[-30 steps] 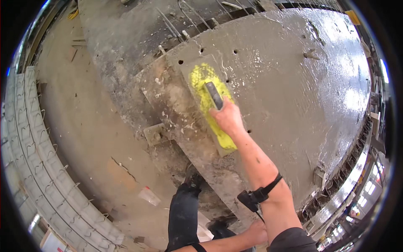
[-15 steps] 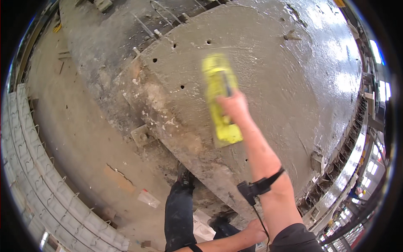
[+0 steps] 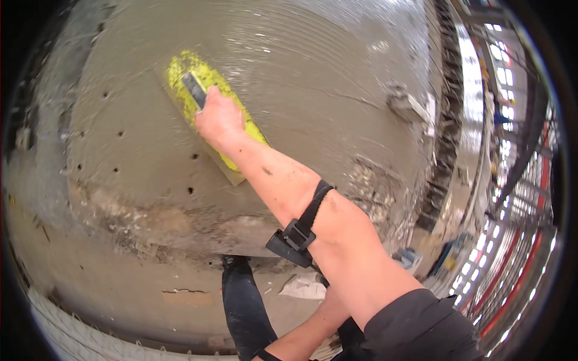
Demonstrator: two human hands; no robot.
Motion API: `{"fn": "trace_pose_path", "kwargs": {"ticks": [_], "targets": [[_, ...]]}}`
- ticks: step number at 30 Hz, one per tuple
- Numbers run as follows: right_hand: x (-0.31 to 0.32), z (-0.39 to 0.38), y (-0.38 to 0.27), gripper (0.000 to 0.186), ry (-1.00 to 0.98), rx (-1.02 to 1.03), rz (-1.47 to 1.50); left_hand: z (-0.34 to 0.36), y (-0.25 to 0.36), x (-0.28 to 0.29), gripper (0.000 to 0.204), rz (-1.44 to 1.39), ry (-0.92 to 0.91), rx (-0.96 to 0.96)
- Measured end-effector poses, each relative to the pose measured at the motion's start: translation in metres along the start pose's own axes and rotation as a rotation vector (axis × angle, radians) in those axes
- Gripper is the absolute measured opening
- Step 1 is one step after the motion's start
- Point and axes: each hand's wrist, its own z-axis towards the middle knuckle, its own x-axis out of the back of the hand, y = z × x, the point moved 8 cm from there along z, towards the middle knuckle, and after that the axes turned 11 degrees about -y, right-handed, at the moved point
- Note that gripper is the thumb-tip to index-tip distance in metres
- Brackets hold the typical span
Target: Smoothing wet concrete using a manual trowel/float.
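Note:
My right hand (image 3: 221, 120) is wrapped around the grip of a long yellow float (image 3: 214, 75), which is smeared with grey. The float lies on wet grey concrete (image 3: 301, 114), slanting from upper left to lower right. Part of its lower end is hidden under my hand and wrist. Several small dark holes (image 3: 194, 156) dot the concrete to the left of the float. My left hand (image 3: 335, 305) is low in the view by my legs, mostly hidden behind my right arm; its fingers do not show.
A concrete-smeared block (image 3: 409, 108) sits at the slab's right side, near a dark slotted edge strip (image 3: 442, 120). The near edge of the slab is rough and crusted. Below it, my trouser leg (image 3: 247, 301) stands beside pale crumpled sheeting (image 3: 302, 286).
The view has turned and shifted to the right. The float, still in my right hand, now slants the other way and lies farther left in the picture. My left hand has become more hidden.

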Motion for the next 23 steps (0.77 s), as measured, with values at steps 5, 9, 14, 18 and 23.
{"fn": "trace_pose_path", "kwargs": {"ticks": [5, 9, 14, 18, 23], "targets": [[0.080, -0.034, 0.135, 0.029, 0.174, -0.185, 0.061, 0.018, -0.001, -0.028, 0.025, 0.359, -0.223, 0.135], [0.137, -0.068, 0.241, 0.033, 0.269, -0.250, 0.065, 0.030, -0.057, -0.073, 0.020, 0.794, -0.455, 0.270], [0.227, -0.164, 0.401, 0.037, 0.270, -0.482, 0.223, 0.032, -0.108, -0.098, 0.020, 0.889, -0.607, 0.454], [0.229, -0.251, 0.499, 0.037, 0.253, -0.485, 0.146, 0.038, -0.128, -0.104, 0.023, 0.840, -0.657, 0.617], [0.172, -0.332, 0.571, 0.061, 0.127, -0.600, 0.330, 0.024, -0.166, -0.093, 0.025, 0.902, -0.537, 0.760]]}}
